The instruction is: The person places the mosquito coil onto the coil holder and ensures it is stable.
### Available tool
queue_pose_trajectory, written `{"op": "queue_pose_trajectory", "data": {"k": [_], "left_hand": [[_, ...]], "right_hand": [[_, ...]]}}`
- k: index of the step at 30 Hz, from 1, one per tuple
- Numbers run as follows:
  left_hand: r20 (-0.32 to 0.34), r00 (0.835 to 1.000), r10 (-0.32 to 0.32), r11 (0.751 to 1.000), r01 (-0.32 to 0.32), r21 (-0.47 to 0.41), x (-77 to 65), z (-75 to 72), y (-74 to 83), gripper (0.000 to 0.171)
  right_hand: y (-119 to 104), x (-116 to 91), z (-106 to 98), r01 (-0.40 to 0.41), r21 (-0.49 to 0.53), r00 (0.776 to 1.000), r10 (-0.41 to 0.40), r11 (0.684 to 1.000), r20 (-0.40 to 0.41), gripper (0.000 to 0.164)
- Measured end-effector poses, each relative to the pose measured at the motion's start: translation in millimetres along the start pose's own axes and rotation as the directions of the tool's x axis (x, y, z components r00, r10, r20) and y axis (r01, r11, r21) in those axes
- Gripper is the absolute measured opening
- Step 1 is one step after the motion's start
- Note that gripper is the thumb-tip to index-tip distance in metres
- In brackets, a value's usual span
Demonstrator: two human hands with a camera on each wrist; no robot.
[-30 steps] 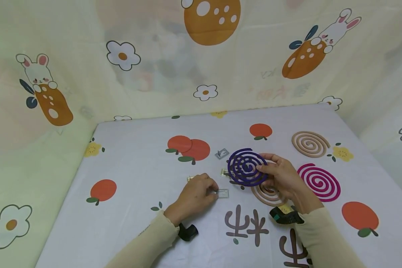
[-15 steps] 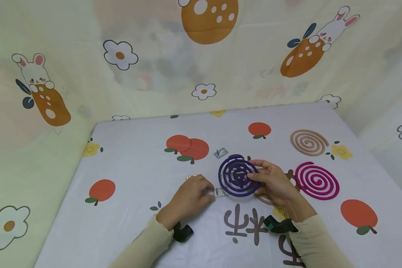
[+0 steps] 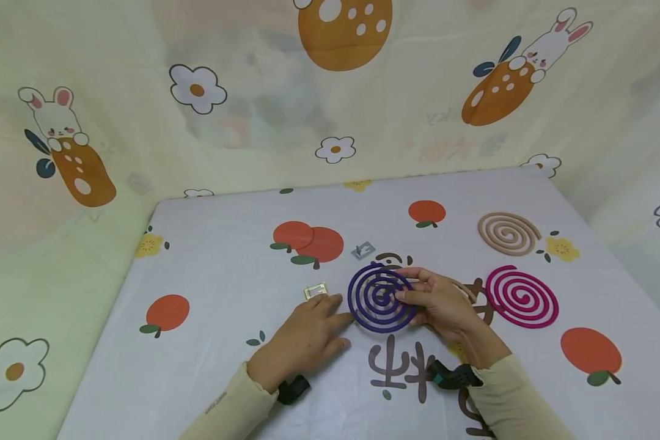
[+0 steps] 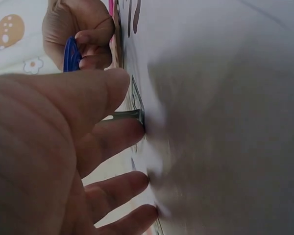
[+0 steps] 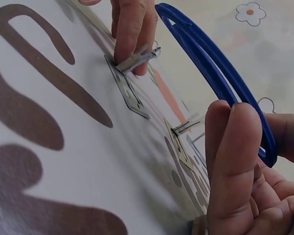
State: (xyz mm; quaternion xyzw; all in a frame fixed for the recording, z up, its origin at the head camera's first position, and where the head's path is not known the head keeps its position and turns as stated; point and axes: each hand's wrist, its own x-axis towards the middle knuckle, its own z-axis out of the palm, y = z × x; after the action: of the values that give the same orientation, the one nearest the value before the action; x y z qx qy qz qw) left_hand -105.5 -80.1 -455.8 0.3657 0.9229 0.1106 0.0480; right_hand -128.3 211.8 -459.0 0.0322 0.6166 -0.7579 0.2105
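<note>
Since half a second ago, the dark blue mosquito coil [image 3: 384,297] has shifted leftward, toward the left hand [image 3: 304,335], whose fingers have spread wider. Nearest, that hand lies low on the table, palm down, fingers loosely extended and gripping nothing, the fingertips at a silvery metal coil stand [image 5: 124,90] with a raised prong. Right of it, the right hand [image 3: 441,307] pinches the blue coil's right rim between thumb and fingers, carrying it clear of the table at a slight tilt. Everything seems to hinge on coil against stand: the round coil, with no long axis, hangs above the stand and hides it from the head view, its left rim just beside the left fingertips; whether centre and prong line up I cannot tell. So the left hand is nearer the stand, the right nearer the coil. A magenta coil [image 3: 522,297] lies flat to the right; a pale-gold stand [image 3: 311,294] sits just past the left fingers. Farther off are a grey stand [image 3: 364,250] and, farthest right, a tan coil [image 3: 508,234].
</note>
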Motion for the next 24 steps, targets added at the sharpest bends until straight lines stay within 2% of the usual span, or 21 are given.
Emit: {"op": "queue_pose_trajectory", "data": {"k": [6,24], "left_hand": [[0.041,0.999,-0.031,0.999,0.032,-0.03,-2.1,0.8,-1.2,0.048],[0.1,0.993,-0.064,0.992,0.074,-0.1,-1.3,4.9,-2.4,0.065]], "right_hand": [[1.2,1.0,4.9,0.001,-0.006,1.0,-0.001,1.0,0.015,0.047],[-0.3,5.3,18.9,-0.02,-0.015,0.999,0.02,1.0,0.026,0.049]]}}
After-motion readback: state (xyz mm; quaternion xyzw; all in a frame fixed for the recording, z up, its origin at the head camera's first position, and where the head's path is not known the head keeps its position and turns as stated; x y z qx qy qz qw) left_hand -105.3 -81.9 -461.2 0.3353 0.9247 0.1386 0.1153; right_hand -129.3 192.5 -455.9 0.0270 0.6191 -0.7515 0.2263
